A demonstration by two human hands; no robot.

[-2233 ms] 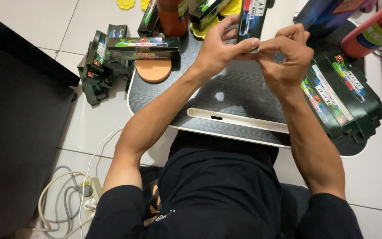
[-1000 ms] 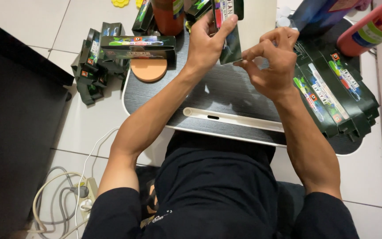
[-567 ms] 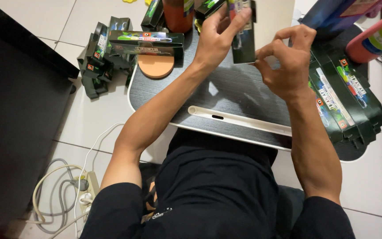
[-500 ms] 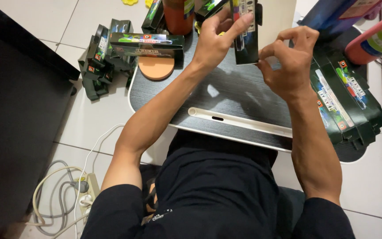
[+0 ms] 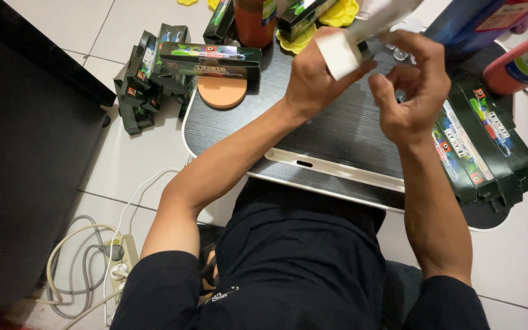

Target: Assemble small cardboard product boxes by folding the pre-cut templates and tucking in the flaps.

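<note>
Left hand [image 5: 313, 76] is clamped round a small carton [image 5: 362, 33], white inner face turned toward the camera, its open flap end jutting out near the knuckles while the far end slants up and right to the top edge. Right hand [image 5: 410, 91] hovers just right of it, fingers [image 5: 420, 46] curled at the carton's far part; whether they actually pinch it I cannot tell. Both hands sit above the dark lap table [image 5: 337, 131]. To the right, a row of dark green boxes [image 5: 481, 143] lies side by side on the table. Far left, an orange disc [image 5: 221, 93] rests beside one long green box [image 5: 212, 58], and more boxes [image 5: 145, 76] are heaped on the tiled floor [image 5: 135, 165]. Near left, white cables [image 5: 87, 263] coil by a power strip [image 5: 123, 260]
</note>
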